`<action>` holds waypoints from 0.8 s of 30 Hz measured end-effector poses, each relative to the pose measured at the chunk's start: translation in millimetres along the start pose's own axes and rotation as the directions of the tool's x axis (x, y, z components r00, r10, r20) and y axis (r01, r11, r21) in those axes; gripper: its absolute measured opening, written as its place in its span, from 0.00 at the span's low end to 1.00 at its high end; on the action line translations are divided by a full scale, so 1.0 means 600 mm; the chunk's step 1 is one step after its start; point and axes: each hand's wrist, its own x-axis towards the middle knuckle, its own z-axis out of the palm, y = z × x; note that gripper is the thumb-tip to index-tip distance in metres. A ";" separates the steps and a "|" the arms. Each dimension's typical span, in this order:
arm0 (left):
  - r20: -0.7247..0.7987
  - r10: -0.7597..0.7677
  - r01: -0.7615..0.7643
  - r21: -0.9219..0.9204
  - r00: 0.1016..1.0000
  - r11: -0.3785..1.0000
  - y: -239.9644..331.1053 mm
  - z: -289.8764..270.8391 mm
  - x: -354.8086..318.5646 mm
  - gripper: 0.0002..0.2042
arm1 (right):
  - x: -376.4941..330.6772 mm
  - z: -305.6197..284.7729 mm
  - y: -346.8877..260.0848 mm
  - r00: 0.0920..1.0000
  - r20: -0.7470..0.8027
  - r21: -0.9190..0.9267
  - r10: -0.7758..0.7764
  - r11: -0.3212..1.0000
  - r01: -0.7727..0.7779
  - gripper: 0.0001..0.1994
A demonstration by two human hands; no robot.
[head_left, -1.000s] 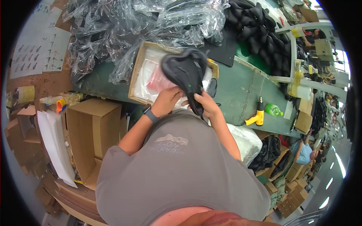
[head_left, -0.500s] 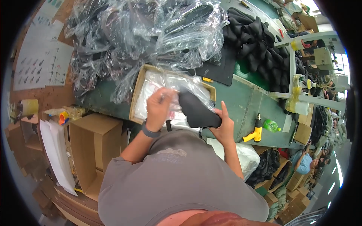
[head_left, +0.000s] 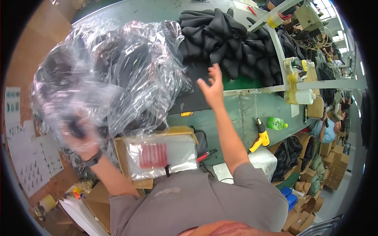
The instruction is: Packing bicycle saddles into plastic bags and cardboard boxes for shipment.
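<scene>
Black moulded pieces (head_left: 232, 43) lie heaped on the green workbench (head_left: 252, 106), and the right hand (head_left: 212, 88) hangs over the near edge of that heap with its fingers (head_left: 215, 70) spread and nothing in them, just short of touching the nearest piece. By my reading the step is a reach for one more piece, so the next move calls for lowering the hand and closing on a single one without dragging its neighbours. Off to the side, the left hand (head_left: 78, 135) is blurred against the big pile of clear plastic bags (head_left: 110, 74); it seems curled round something dark, though I cannot tell what. A flat bag on a cardboard tray (head_left: 161, 155) lies between the arms
</scene>
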 end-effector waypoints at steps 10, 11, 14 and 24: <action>-0.005 0.340 0.014 1.000 0.941 -0.022 -0.356 0.054 -0.061 0.32 | 0.227 -0.065 0.248 0.970 -0.213 -0.671 0.120 0.704 -0.235 0.43; 0.008 0.052 -0.001 0.992 0.999 -0.128 -0.376 0.035 -0.082 0.32 | 0.201 -0.094 0.217 0.925 -0.170 -0.195 0.340 0.909 -0.370 0.39; -0.202 -0.269 0.304 0.853 0.942 0.424 -0.494 0.071 -0.092 0.44 | 0.036 -0.145 0.102 0.861 0.072 0.488 0.503 0.735 -0.470 0.29; -0.312 -0.483 0.575 0.456 0.818 0.679 -0.380 0.119 -0.213 0.28 | -0.429 -0.248 -0.212 0.846 0.401 -0.498 -0.352 0.691 0.524 0.65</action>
